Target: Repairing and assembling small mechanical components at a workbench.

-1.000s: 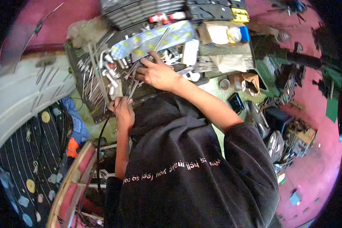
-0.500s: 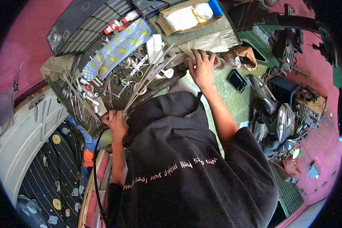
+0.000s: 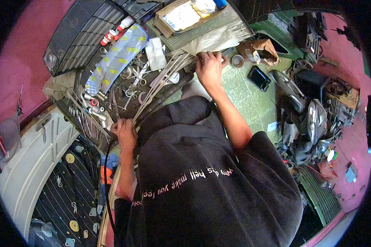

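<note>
A bundle of long thin metal rods (image 3: pixel 163 80) lies slanted across a cluttered work surface. My right hand (image 3: pixel 209 69) grips the upper right end of the bundle, next to a pale plastic bag (image 3: pixel 212 41). My left hand (image 3: pixel 125 131) holds the lower left end, close to my black hooded top (image 3: pixel 202 181). A dark hose or thick tube (image 3: pixel 169 92) runs alongside the rods. Under the rods lie several wrenches and loose small tools (image 3: pixel 132 84).
A blue and yellow patterned packet (image 3: pixel 117 55) and a dark car grille (image 3: pixel 80 35) sit at the upper left. A cardboard box (image 3: pixel 181 16), a brown paper bag (image 3: pixel 261 49), a black phone (image 3: pixel 259 78) and engine parts (image 3: pixel 313 119) lie to the right on green tiles.
My right hand has slid from the tool pile out to the right end of the rods and closed on them. My left hand stays at the other end. The view has shifted.
</note>
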A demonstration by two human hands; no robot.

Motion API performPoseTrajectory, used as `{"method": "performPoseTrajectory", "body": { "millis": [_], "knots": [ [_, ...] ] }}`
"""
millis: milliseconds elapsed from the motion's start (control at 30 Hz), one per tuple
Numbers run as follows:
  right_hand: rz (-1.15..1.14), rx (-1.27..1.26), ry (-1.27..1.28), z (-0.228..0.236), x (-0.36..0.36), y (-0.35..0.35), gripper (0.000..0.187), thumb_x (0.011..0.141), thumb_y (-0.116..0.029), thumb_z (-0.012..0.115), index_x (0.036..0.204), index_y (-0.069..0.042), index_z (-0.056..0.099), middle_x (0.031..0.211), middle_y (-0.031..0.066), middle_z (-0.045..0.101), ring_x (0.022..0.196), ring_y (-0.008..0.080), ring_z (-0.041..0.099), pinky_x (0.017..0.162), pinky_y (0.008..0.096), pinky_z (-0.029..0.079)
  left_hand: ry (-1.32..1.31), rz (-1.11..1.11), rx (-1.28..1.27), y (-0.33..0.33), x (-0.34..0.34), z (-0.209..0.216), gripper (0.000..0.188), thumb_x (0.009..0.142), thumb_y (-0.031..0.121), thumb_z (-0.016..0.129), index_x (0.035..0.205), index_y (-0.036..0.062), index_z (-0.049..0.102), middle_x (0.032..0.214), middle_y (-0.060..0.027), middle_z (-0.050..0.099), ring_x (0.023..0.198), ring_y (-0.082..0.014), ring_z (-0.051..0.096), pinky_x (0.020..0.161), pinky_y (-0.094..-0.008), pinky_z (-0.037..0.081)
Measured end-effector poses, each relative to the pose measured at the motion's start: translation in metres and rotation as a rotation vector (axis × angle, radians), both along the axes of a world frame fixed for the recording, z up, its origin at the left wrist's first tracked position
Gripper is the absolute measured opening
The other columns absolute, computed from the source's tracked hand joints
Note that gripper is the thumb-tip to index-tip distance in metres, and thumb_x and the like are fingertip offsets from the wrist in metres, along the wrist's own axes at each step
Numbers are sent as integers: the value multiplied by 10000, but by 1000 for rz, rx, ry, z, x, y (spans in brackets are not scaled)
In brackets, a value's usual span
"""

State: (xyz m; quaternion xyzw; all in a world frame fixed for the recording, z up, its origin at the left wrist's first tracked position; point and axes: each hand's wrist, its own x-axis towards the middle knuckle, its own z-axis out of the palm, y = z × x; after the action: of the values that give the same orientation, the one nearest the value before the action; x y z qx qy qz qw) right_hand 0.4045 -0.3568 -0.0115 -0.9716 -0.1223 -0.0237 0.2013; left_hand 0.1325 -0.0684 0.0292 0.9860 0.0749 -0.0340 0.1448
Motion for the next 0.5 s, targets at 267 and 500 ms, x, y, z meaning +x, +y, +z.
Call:
{"method": "performPoseTrajectory", "body": {
  "millis": [267,500],
  "knots": [
    [-13,61,26,-2,2,-3,150,894,-193,704,989,-94,765,992,91,730,1079,332,590,1030,585,315,60,1,13,-6,14,4,109,898,64,640,1005,50,644,1012,-163,639,1064,-346,574,1006,-528,350],
    [-15,62,54,-8,2,-6,145,896,-183,704,992,-94,764,997,93,731,1090,340,580,1035,595,315,217,44,-41,-16,29,8,113,1016,156,604,1004,46,627,920,-190,608,1010,-408,568,1000,-564,352]
  ]
}}
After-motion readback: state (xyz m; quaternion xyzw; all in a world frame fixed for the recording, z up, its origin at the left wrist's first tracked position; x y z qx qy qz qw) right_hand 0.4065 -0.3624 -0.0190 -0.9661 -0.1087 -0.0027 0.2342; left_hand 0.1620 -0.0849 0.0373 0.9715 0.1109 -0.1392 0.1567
